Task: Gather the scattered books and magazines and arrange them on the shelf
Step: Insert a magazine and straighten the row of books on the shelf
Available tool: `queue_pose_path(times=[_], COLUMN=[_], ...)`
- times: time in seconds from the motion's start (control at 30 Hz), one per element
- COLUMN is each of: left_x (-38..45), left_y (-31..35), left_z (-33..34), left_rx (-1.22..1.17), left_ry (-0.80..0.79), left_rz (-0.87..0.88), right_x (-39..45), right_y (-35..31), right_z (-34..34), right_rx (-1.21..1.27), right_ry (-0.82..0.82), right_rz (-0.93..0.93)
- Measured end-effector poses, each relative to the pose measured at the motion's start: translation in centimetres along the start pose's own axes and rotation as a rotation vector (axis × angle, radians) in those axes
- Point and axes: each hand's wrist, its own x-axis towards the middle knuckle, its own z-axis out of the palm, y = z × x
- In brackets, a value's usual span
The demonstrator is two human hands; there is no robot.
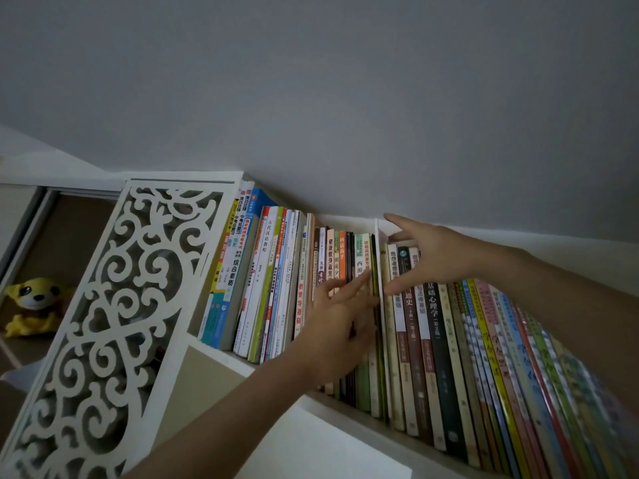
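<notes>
White shelf (221,354) with a carved scrollwork side panel (103,323) is standing against the grey wall (311,81), holding upright books (269,281) packed either side of a thin white divider (379,257). Left hand (332,326) is lying flat on the spines left of the divider, fingers straight, gripping nothing; right hand (432,257) is reaching over the books on the right, fingers spread, thumb at the divider. Yellow plush toy (33,305) is sitting far left.

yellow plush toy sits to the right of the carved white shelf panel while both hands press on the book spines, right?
Not quite: the head view shows the yellow plush toy left of the carved white shelf panel. The left hand and right hand do touch the book spines.
</notes>
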Motion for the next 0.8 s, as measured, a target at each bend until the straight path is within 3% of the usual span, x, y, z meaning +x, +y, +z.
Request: queue_pose_path(times=[0.1,0.23,0.57,0.8], left_x=[1.0,2.2,2.6,0.5], left_y=[1.1,1.9,3.0,4.5], left_z=[-0.2,1.2,1.7,-0.8], left_rx=[-0.112,-0.127,-0.098,-0.389], left_ry=[0.162,0.125,0.194,0.232], left_rz=[-0.093,-0.233,-0.257,-0.314], right_x=[-0.4,-1.2,-0.9,-1.0], right_y=[0.1,-0.2,0.1,0.1], right_z=[-0.1,0.4,0.9,1.3], right_rx=[-0.025,-0.051,0.010,0.009], right_ry=[0.031,0.030,0.058,0.085], right_rz=[-0.044,-0.076,-0.065,-0.035])
